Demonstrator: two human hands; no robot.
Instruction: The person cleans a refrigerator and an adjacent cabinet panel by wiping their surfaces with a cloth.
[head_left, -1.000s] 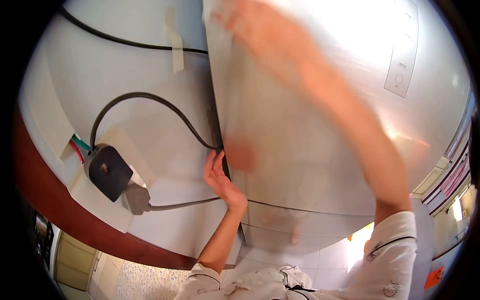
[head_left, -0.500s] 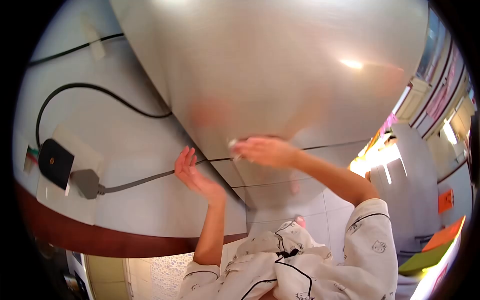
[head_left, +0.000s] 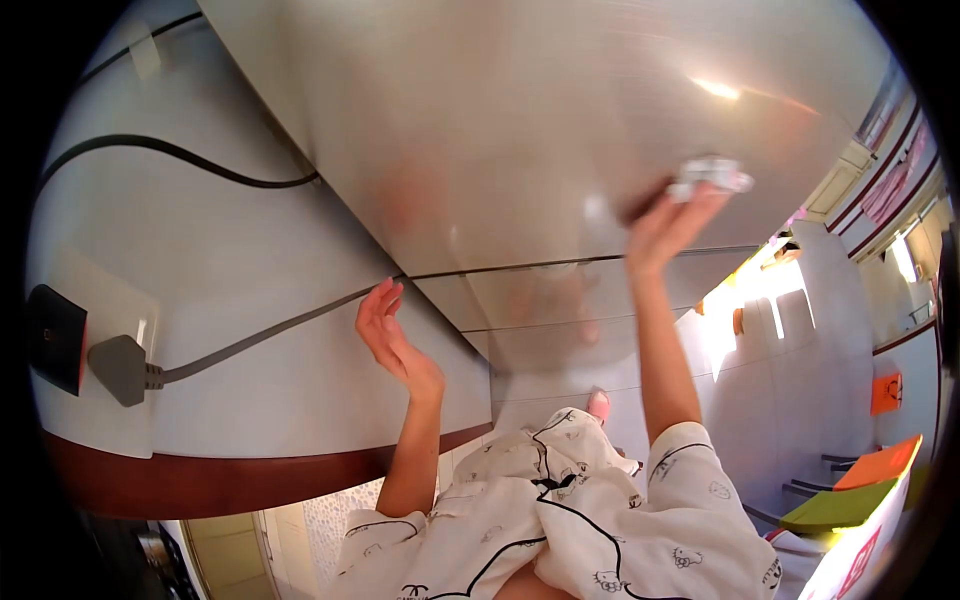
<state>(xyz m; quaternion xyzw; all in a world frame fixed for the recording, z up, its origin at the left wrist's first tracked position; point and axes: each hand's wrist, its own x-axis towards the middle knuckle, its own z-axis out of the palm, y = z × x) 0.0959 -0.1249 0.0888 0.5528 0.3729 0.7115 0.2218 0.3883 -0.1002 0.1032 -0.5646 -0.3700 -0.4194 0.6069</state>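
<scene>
My right hand (head_left: 680,222) presses a crumpled white cloth (head_left: 712,178), slightly smeared by motion, against the brushed-metal door (head_left: 520,130) of what looks like a refrigerator. The cloth lies under my fingertips at the door's right part, above the dark horizontal seam. My left hand (head_left: 395,340) is raised with slightly bent fingers and holds nothing. Its fingertips are close to the grey power cord (head_left: 265,332), by the door's left edge; whether they touch is hard to tell.
A grey plug (head_left: 122,370) sits in a wall outlet beside a black plug (head_left: 57,338). Another black cable (head_left: 190,152) loops along the wall. A dark red ledge (head_left: 250,480) runs below. Orange and green chairs (head_left: 850,500) stand on the tiled floor at right.
My right hand has moved up and to the right across the metal door with the cloth. My left hand stays nearly in place. The whole view has shifted slightly.
</scene>
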